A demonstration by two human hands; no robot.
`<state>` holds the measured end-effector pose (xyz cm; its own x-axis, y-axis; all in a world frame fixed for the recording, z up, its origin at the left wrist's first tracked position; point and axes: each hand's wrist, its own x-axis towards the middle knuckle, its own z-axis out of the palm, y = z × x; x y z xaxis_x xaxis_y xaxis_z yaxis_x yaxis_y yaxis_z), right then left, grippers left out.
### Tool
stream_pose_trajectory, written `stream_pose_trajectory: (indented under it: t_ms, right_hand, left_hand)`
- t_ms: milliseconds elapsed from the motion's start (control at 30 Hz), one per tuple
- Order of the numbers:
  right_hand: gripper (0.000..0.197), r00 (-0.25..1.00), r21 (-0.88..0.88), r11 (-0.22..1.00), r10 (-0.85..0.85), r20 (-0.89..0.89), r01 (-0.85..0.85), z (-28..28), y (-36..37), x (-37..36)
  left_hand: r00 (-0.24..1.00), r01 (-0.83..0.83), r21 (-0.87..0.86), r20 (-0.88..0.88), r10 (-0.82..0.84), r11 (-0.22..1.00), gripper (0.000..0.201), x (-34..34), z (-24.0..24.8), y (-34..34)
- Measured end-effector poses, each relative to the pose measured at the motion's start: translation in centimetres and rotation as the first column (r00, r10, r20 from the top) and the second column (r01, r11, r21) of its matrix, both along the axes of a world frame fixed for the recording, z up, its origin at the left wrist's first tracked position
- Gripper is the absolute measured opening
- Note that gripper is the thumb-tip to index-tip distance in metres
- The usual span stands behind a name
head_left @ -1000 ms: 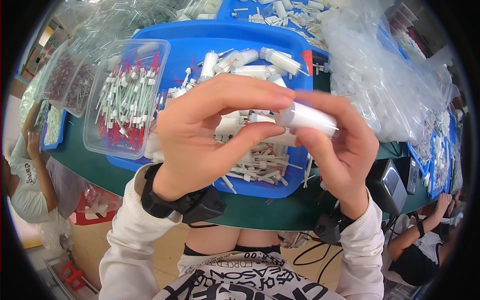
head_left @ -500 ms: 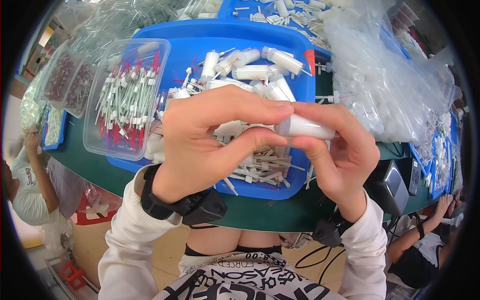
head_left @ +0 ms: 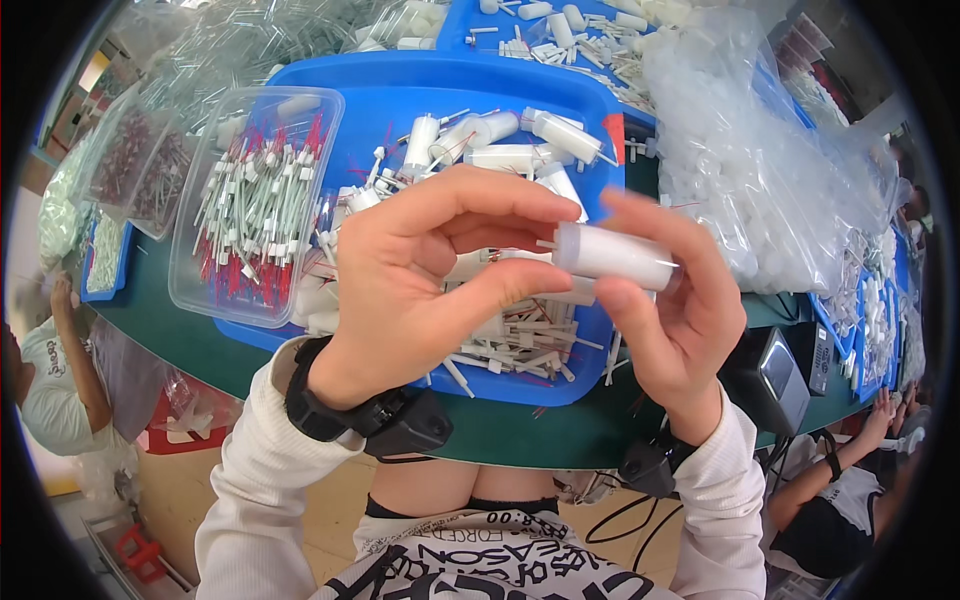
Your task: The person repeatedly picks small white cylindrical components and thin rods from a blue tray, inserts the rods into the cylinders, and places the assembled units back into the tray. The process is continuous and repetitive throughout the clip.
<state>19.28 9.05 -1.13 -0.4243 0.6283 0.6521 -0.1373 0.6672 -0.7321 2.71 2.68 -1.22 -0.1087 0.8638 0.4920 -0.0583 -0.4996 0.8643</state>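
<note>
A clear-capped white plastic cylinder (head_left: 620, 258) is held nearly level over the blue tray. A thin pale stem pokes out of its left end. My left hand (head_left: 420, 270) curves round that end, with index finger and thumb closed at the cap's upper and lower sides. On the other end, my right hand (head_left: 690, 300) cradles the cylinder between its thumb and curled fingers. The right index finger is lifted and blurred. What the rear fingers touch is hidden. Behind my hands, similar white cylinders (head_left: 505, 158) and thin white stems (head_left: 520, 345) lie in the blue tray (head_left: 400, 75).
A clear container (head_left: 185, 290) of red-wired white parts stands at the left of the tray. Large plastic bags (head_left: 760, 190) bulge at the right. A dark box-shaped device (head_left: 775, 380) sits near the green table's (head_left: 500, 435) right front edge. Other people sit on both sides.
My right index finger has lifted off the cylinder. The gap between my left index finger and thumb has widened, showing the stem at the capped end.
</note>
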Motion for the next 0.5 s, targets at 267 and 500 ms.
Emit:
stream_pose_trajectory:
  t_ms: [267, 500]
  right_hand:
    - [0.029, 1.000, 0.007, 1.000, 0.006, 0.010, -0.007, -0.59, -0.11, 0.18]
    - [0.029, 1.000, 0.067, 0.998, 0.012, 0.000, -0.011, -0.77, 0.22, 0.20]
  left_hand:
    - [0.999, -0.025, -0.003, -0.039, 0.025, 1.000, 0.026, -0.06, -0.39, -0.17]
    - [0.986, -0.049, 0.089, -0.154, 0.063, 0.995, 0.025, -0.09, -0.57, 0.12]
